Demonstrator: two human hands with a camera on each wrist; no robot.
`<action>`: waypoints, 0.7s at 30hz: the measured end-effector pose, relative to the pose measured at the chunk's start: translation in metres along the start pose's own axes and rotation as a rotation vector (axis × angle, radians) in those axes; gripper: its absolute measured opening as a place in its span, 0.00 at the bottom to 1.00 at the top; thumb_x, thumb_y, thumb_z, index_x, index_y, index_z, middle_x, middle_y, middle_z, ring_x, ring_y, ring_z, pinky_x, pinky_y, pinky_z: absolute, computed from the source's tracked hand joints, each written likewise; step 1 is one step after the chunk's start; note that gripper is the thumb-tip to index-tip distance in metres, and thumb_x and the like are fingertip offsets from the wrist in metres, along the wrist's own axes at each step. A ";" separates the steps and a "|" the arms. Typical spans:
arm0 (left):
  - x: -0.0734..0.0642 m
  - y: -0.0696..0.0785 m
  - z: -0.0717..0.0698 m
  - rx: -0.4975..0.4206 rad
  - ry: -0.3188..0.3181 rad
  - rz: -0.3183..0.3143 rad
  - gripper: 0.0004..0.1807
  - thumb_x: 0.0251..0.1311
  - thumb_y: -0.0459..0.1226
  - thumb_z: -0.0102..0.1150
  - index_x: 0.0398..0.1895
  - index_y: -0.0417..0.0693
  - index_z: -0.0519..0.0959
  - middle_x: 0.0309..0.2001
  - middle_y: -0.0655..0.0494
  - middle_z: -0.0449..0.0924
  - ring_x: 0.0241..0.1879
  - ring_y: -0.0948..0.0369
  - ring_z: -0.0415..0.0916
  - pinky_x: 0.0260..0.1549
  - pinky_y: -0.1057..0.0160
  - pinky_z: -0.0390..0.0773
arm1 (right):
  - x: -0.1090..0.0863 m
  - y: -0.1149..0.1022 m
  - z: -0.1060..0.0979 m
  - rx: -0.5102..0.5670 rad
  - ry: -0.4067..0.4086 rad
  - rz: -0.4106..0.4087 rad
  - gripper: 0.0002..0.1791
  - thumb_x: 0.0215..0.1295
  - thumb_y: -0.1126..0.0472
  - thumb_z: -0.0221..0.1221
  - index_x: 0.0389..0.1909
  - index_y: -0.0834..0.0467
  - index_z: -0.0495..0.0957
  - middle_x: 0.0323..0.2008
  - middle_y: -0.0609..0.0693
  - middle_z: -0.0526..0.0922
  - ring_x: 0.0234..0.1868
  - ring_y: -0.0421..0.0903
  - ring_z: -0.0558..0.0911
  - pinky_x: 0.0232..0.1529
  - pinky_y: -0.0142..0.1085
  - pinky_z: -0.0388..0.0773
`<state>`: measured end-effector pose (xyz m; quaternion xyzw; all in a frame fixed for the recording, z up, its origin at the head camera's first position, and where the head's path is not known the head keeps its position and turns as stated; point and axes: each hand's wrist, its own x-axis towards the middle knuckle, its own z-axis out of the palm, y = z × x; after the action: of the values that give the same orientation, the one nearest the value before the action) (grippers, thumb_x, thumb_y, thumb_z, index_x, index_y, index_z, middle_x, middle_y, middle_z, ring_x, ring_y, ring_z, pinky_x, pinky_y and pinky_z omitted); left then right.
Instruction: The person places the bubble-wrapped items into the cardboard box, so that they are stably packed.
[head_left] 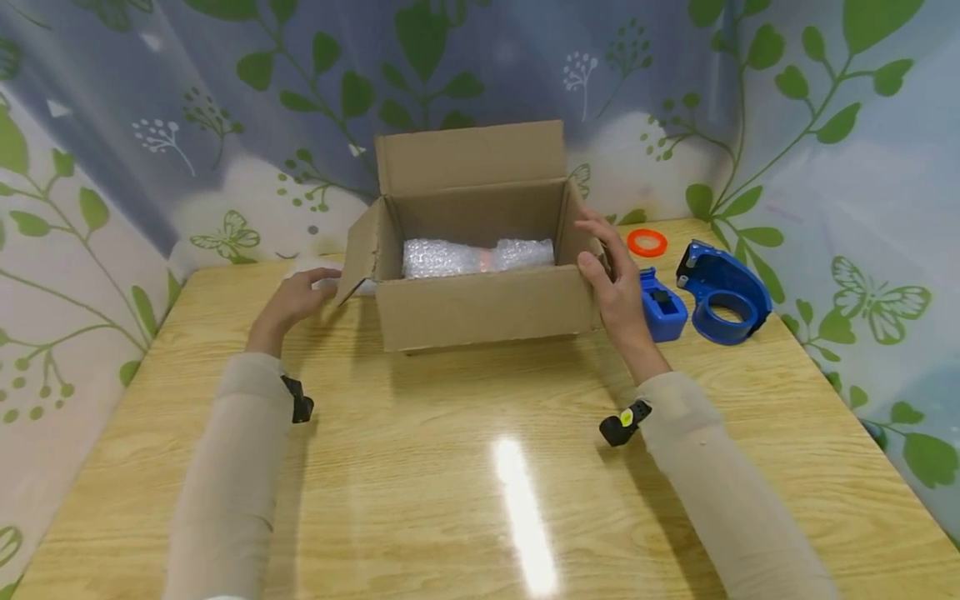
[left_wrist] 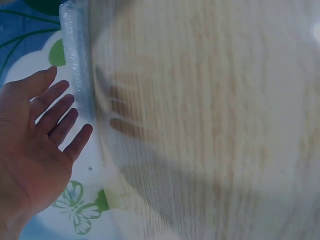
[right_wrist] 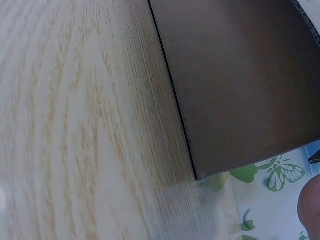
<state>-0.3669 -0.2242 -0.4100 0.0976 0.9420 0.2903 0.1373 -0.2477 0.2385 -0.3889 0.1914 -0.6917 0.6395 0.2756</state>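
An open cardboard box [head_left: 487, 310] stands near the back of the table, with a bubble-wrapped bundle [head_left: 442, 258] inside and a reddish band round the bundle's middle. My right hand [head_left: 618, 287] grips the box's right side, thumb and fingers over the rim; in the right wrist view only a fingertip or thumb tip [right_wrist: 310, 207] shows at the edge. Beside the box's left flap [head_left: 360, 250] my left hand [head_left: 295, 302] is spread, nothing in its grasp. Just past its fingertips lies a roll of clear bubble wrap [left_wrist: 77, 60], partly hidden by the flap in the head view.
To the right of the box are a small blue tape dispenser [head_left: 663, 312], a larger blue tape dispenser [head_left: 726, 296] and an orange-red ring [head_left: 647, 242]. A leaf-patterned curtain [head_left: 480, 67] hangs behind the wooden table [head_left: 420, 467]. The box's back flap [head_left: 472, 157] stands upright.
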 end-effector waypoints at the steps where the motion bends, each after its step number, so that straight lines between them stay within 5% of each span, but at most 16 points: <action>1: 0.000 -0.001 0.001 0.016 0.005 0.008 0.30 0.80 0.45 0.45 0.79 0.42 0.62 0.78 0.29 0.55 0.76 0.30 0.51 0.71 0.29 0.57 | 0.000 0.000 0.000 0.002 0.004 -0.003 0.24 0.72 0.64 0.53 0.65 0.71 0.71 0.75 0.60 0.68 0.79 0.47 0.62 0.80 0.43 0.55; 14: -0.019 -0.008 0.001 0.114 0.002 0.068 0.28 0.80 0.44 0.48 0.76 0.38 0.67 0.76 0.31 0.60 0.75 0.33 0.55 0.71 0.31 0.59 | 0.000 -0.001 0.000 0.036 0.004 0.002 0.25 0.72 0.65 0.53 0.66 0.71 0.71 0.76 0.61 0.67 0.79 0.48 0.62 0.80 0.50 0.54; 21: -0.037 -0.010 -0.007 0.155 0.002 0.092 0.25 0.80 0.42 0.50 0.72 0.37 0.71 0.66 0.28 0.72 0.65 0.33 0.69 0.62 0.32 0.71 | -0.001 -0.001 0.002 0.023 -0.001 0.016 0.24 0.72 0.64 0.54 0.66 0.69 0.72 0.76 0.57 0.68 0.79 0.48 0.61 0.80 0.47 0.55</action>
<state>-0.3354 -0.2454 -0.4024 0.1510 0.9563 0.2226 0.1147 -0.2460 0.2363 -0.3887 0.1890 -0.6861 0.6494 0.2679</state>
